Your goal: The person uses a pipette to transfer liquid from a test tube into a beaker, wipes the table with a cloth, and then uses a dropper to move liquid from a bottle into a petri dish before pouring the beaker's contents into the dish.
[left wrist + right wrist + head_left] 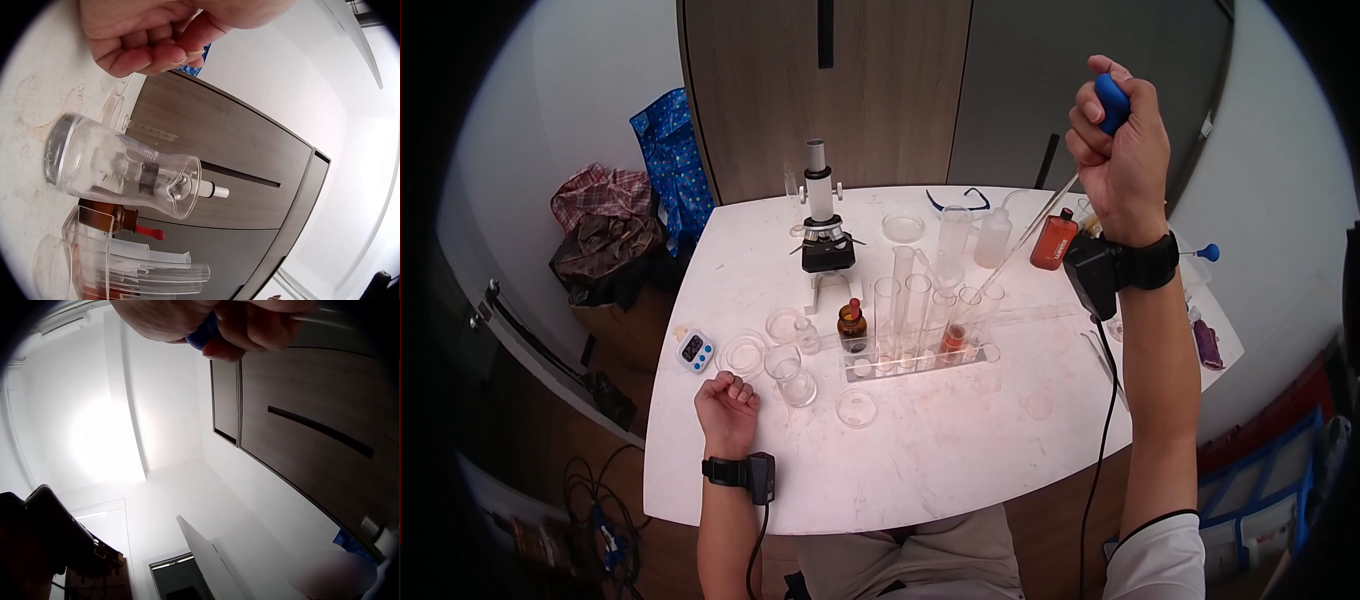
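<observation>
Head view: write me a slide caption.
The right hand grips an oval blue bulb; a slender clear pipette slants toward tall transparent test tubes.

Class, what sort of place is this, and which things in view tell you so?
Probably a small makeshift science workspace: a microscope, test tubes in a clear rack, and a brown dropper bottle stand on a white table.

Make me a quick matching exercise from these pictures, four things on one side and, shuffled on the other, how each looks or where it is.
Things:
1. Rubber bulb
2. Digital timer
3. Dropper bottle
4. Test tube rack

Descriptions:
A. Brown, with a red top
B. Clear, with tubes standing in it
C. Blue, held by the right hand
D. White, near the left hand

Pairs: 1-C, 2-D, 3-A, 4-B
</observation>
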Motion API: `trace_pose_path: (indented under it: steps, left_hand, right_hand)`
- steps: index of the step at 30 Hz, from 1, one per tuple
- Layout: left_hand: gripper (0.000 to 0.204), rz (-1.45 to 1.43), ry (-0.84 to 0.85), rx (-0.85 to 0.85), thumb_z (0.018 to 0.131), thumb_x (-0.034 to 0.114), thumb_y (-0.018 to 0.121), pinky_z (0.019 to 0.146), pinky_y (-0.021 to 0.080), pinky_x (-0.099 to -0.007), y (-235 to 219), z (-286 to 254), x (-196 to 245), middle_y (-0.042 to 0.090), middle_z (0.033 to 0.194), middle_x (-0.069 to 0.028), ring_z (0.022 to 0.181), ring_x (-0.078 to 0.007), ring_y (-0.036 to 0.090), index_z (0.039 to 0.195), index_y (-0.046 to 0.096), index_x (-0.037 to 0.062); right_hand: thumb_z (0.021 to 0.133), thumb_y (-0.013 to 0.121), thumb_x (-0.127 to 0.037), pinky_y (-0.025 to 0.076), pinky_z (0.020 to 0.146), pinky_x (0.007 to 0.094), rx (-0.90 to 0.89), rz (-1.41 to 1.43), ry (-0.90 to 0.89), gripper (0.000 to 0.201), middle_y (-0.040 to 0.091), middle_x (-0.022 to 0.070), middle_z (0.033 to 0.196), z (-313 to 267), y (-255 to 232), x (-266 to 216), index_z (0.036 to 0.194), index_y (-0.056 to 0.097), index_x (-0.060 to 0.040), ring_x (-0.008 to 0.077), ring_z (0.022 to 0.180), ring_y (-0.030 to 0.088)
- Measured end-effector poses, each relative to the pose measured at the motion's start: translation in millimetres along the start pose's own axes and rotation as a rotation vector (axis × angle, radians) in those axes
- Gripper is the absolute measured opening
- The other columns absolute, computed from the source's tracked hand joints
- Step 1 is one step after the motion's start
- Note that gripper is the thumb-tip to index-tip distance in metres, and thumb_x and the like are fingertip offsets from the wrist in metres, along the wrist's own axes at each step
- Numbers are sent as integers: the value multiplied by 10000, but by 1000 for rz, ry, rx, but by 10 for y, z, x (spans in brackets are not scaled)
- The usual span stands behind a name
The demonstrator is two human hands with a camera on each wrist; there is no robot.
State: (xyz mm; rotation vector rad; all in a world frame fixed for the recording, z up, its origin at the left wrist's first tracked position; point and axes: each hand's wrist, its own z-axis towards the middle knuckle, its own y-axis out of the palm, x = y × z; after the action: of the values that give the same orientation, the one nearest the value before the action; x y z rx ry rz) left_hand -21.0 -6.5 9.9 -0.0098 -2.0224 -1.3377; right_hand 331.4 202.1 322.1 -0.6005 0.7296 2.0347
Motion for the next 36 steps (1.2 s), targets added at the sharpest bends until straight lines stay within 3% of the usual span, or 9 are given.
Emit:
trace_pose_path:
  steps: [9,23,26,36]
  left_hand:
    - [141,-2,2,7,838,154,435,587,384,-294,-6,-1,-2,450,588,5,569,-140,434,745,530,108]
    - [140,-2,1,1,841,157,436,593,384,-297,10,-19,1,450,589,6,568,-141,433,749,529,108]
    - [140,-8,-3,7,843,157,434,596,384,-299,15,-14,3,447,591,5,569,-141,431,751,528,108]
    - [137,1,-1,7,843,152,435,597,389,-288,22,-25,1,443,602,6,575,-136,435,750,524,105]
  right_hand:
    - [965,478,-225,251,437,232,-21,7,-16,286,490,25,703,1,17,-1,1141,515,-3,62,502,303]
    - [973,437,-396,231,447,230,-40,75,52,402,490,19,651,35,-16,-28,1052,566,-23,60,469,269]
    - [968,413,-380,232,444,229,-110,135,58,398,497,18,647,51,-60,-26,1042,572,-23,59,467,271]
    - [958,412,-302,242,442,226,-65,77,31,345,508,25,675,48,-71,31,1096,552,-18,62,467,272]
